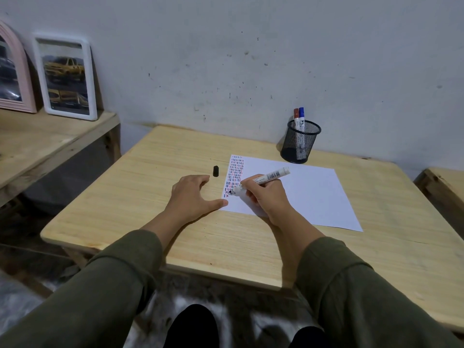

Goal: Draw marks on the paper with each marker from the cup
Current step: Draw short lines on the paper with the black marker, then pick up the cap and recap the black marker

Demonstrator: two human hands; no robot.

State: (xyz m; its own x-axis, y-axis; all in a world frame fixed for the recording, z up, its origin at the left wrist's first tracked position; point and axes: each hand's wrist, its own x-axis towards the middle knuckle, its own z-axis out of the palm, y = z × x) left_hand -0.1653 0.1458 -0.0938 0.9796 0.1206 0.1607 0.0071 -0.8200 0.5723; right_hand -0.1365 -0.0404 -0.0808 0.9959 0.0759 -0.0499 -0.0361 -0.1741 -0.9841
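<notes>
A white sheet of paper (306, 194) lies on the wooden table (155, 222), its left edge filled with rows of short black, red and blue marks (234, 172). My right hand (268, 197) grips an uncapped black marker (263, 179), its tip touching the paper near the lower left corner. The marker's black cap (215, 171) stands on the table just left of the sheet. My left hand (193, 197) rests flat on the table with fingers spread, thumb tip at the paper's edge. A black mesh cup (300, 144) behind the paper holds a red marker (296, 116) and a blue marker (301, 115).
A grey wall runs right behind the table. A lower wooden shelf (50, 144) at the left carries two framed pictures (66, 76). Another wooden surface (447, 184) shows at the right edge. My knees are under the table's near edge.
</notes>
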